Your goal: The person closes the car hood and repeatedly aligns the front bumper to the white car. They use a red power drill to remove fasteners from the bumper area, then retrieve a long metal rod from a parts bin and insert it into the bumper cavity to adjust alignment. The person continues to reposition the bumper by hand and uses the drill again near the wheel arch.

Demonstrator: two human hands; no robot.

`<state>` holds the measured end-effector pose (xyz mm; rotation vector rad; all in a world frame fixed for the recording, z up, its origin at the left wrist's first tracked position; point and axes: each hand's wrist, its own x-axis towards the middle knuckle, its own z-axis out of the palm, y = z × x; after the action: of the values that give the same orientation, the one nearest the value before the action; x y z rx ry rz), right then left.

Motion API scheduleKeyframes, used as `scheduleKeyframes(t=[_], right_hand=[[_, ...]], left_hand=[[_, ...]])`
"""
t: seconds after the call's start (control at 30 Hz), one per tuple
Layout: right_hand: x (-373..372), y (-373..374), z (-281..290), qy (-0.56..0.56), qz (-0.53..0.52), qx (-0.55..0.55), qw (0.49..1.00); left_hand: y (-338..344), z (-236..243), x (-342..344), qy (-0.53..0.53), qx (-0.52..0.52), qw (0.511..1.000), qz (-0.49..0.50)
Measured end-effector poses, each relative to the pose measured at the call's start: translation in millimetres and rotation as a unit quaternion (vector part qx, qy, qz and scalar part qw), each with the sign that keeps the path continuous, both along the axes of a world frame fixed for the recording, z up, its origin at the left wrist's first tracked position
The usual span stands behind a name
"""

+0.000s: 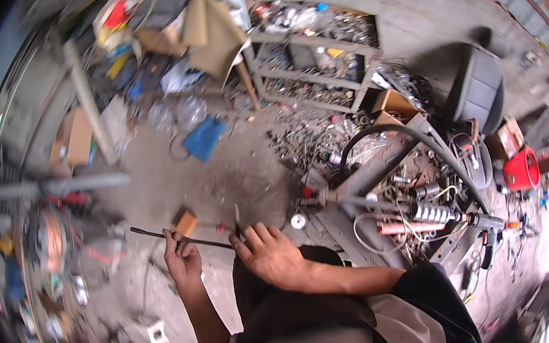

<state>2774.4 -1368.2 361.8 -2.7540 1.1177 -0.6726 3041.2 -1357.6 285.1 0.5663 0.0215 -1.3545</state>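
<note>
A thin dark rod (148, 233) with a wider tip at its left end runs at a slight slant in front of my body. My left hand (183, 258) grips it near that tip with curled fingers. At the rod's other end my right hand (269, 256) is closed on it, palm down, partly hiding that end. A small pale blade-like piece (237, 217) shows just beyond my right fingers; I cannot tell whether they hold it. Behind and below my hands is my dark apron (294, 309).
A metal bench (339, 232) bearing tools, hoses and metal parts stands at my right, beside a red bucket (520, 168) and grey seat (477, 90). Ahead are a cluttered metal rack (361, 61), blue sheet (203, 138) and cardboard (67, 141). An orange block (185, 222) lies beyond my left hand.
</note>
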Motion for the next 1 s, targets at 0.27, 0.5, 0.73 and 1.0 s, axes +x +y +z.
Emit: scheduleKeyframes(t=[0.27,0.5,0.73,1.0], right_hand=[[24.8,-177.4,-35.5,-0.045,-0.293,0.119,0.948],[56.1,-330.5,-46.3,-0.03,-0.254,0.263,0.93],[-7.6,-450.1,-12.4,-0.155,-0.338,0.255,0.893],[-227.1,-583.2,-151.1,-0.348,-0.591,0.284,0.67]], left_hand=[[-311.5,6.8,-39.3,-0.097,-0.037,0.958,-0.268],[-508.9,43.4,-77.3,-0.449,-0.137,0.792,-0.39],[-625.1,18.2,-68.3,-0.62,-0.209,0.66,-0.369],[-691.4,1.1,-104.0,-0.599,-0.157,0.682,-0.389]])
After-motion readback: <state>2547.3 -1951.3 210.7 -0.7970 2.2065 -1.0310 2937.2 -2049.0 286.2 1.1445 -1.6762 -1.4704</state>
